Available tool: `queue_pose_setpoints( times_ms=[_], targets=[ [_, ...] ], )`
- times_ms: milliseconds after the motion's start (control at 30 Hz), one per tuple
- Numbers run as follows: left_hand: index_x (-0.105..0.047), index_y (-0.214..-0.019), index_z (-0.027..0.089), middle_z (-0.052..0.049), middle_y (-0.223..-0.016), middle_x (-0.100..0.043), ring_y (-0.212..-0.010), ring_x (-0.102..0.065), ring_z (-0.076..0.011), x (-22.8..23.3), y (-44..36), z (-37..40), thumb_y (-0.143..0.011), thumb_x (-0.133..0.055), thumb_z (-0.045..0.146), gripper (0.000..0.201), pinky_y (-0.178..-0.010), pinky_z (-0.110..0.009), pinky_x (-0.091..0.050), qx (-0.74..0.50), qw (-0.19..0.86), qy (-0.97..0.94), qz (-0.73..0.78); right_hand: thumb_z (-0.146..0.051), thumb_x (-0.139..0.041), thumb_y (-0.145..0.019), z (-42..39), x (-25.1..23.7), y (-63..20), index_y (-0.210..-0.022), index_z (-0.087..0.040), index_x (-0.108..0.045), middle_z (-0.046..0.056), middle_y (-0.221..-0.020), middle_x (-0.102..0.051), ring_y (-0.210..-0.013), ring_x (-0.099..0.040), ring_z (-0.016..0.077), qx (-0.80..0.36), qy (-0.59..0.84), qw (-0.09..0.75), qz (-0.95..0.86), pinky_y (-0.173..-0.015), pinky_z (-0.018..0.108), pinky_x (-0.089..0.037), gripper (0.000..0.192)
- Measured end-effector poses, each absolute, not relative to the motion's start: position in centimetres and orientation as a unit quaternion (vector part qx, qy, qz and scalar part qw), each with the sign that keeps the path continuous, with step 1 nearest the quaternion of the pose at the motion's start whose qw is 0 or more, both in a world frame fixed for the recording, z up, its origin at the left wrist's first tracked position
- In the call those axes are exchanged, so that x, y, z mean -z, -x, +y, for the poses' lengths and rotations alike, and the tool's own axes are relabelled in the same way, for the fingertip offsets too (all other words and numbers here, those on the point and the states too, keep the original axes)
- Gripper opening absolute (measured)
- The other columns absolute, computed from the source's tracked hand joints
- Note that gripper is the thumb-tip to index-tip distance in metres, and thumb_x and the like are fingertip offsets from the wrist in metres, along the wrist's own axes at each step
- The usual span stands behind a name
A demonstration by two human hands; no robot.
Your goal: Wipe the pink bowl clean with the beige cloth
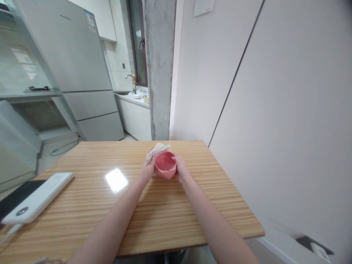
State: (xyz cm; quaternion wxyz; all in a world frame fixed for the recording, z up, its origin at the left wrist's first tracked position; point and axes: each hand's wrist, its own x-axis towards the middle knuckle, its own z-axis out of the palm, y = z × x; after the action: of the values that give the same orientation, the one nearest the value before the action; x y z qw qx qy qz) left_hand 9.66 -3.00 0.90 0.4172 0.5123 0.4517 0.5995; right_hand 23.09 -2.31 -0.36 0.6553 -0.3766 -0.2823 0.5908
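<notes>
A pink bowl is held between my two hands over the far middle of the wooden table, its opening tilted toward me. On its left side, my left hand is closed round a whitish cloth, which drapes over the fingers and rests against the bowl's outside. My right hand grips the bowl's right wall, with the thumb at the rim. The fingers behind the bowl are hidden.
On the table's left lie a white oblong device with a cable and a flat black object. Beyond stand a fridge, a sink counter with a tap and a grey concrete pillar. A pale wall runs along the right.
</notes>
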Motion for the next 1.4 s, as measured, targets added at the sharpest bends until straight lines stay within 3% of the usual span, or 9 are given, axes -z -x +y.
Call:
queue_pose_setpoints(
  times_ms=[100,300,500,700,900,1000,1100,1267,1400],
  targets=[
    [-0.054,-0.123,0.017,-0.010,-0.125,-0.058,-0.124,-0.047,-0.0240,-0.3,-10.5,-3.5,-0.089,-0.042,0.045,0.045,-0.107,-0.041,-0.036,-0.566,0.397,-0.605,0.395,-0.022,-0.062,-0.062,-2.2,0.6,-23.2,-0.087,-0.020,-0.064,0.000,-0.086,-0.070,-0.085,-0.062,0.0155,-0.544,0.391,0.702,-0.243,-0.078,0.028,-0.048,0.025],
    [-0.044,-0.132,0.022,-0.007,-0.153,-0.017,-0.141,-0.013,-0.0235,-0.3,-11.0,-4.9,-0.088,-0.043,0.020,0.044,-0.115,-0.045,-0.017,-0.428,0.202,-0.805,0.357,-0.029,-0.059,-0.066,-1.9,1.1,-23.5,-0.093,-0.022,-0.061,-0.001,-0.090,-0.069,-0.087,-0.062,0.0149,-0.485,0.388,0.757,-0.201,-0.080,0.028,-0.048,0.028],
    [-0.057,-0.098,0.016,-0.010,-0.116,-0.051,-0.136,-0.022,-0.0264,-1.3,-9.8,-4.6,-0.075,-0.044,0.003,0.029,-0.112,-0.050,-0.024,-0.432,0.084,-0.825,0.354,-0.027,-0.065,-0.062,-2.4,0.2,-22.9,-0.091,-0.023,-0.059,-0.004,-0.080,-0.069,-0.082,-0.063,0.0147,-0.567,0.388,0.694,-0.216,-0.078,0.026,-0.048,0.030],
    [-0.058,-0.094,0.018,-0.010,-0.111,-0.052,-0.133,-0.027,-0.0264,-2.0,-9.3,-4.6,-0.082,-0.044,0.011,0.019,-0.110,-0.048,-0.028,-0.407,0.100,-0.854,0.308,-0.033,-0.056,-0.073,-2.3,-1.5,-25.6,-0.094,-0.017,-0.064,0.004,-0.088,-0.072,-0.084,-0.065,0.0191,-0.745,0.322,0.517,-0.273,-0.080,0.032,-0.049,0.027],
    [-0.056,-0.111,0.020,-0.009,-0.135,-0.039,-0.139,-0.014,-0.0283,-0.7,-10.8,-5.0,-0.083,-0.042,0.011,0.033,-0.112,-0.053,-0.022,-0.409,0.090,-0.838,0.350,-0.034,-0.059,-0.071,-1.8,-0.4,-24.1,-0.090,-0.019,-0.064,0.003,-0.083,-0.072,-0.084,-0.065,0.0184,-0.632,0.342,0.649,-0.247,-0.079,0.031,-0.051,0.026],
    [-0.057,-0.108,0.020,-0.009,-0.123,-0.047,-0.138,-0.015,-0.0279,-0.5,-11.1,-5.0,-0.078,-0.042,0.007,0.036,-0.113,-0.054,-0.021,-0.413,0.065,-0.833,0.362,-0.037,-0.062,-0.068,-2.0,0.2,-23.1,-0.095,-0.020,-0.063,0.003,-0.087,-0.071,-0.086,-0.065,0.0177,-0.590,0.332,0.692,-0.251,-0.078,0.030,-0.051,0.032],
    [-0.058,-0.098,0.018,-0.009,-0.107,-0.053,-0.132,-0.025,-0.0266,-1.0,-10.3,-4.6,-0.076,-0.041,0.005,0.030,-0.111,-0.052,-0.025,-0.445,0.064,-0.814,0.368,-0.038,-0.064,-0.068,-2.3,0.0,-23.3,-0.098,-0.019,-0.063,0.003,-0.087,-0.071,-0.082,-0.065,0.0176,-0.626,0.343,0.650,-0.260,-0.072,0.029,-0.052,0.036],
    [-0.057,-0.097,0.019,-0.010,-0.112,-0.052,-0.131,-0.030,-0.0263,-1.9,-9.0,-4.2,-0.076,-0.044,0.006,0.028,-0.109,-0.047,-0.031,-0.416,0.104,-0.846,0.317,-0.038,-0.060,-0.072,-2.1,-0.8,-25.3,-0.100,-0.020,-0.064,0.003,-0.086,-0.072,-0.071,-0.065,0.0172,-0.743,0.353,0.507,-0.256,-0.060,0.029,-0.051,0.034],
    [-0.056,-0.105,0.019,-0.010,-0.129,-0.044,-0.137,-0.021,-0.0265,-1.2,-9.7,-4.5,-0.079,-0.042,0.007,0.032,-0.111,-0.049,-0.026,-0.422,0.106,-0.839,0.327,-0.027,-0.060,-0.069,-1.9,-0.5,-24.7,-0.101,-0.021,-0.063,0.001,-0.089,-0.072,-0.076,-0.065,0.0156,-0.706,0.330,0.577,-0.243,-0.069,0.027,-0.051,0.033]
  ],
)
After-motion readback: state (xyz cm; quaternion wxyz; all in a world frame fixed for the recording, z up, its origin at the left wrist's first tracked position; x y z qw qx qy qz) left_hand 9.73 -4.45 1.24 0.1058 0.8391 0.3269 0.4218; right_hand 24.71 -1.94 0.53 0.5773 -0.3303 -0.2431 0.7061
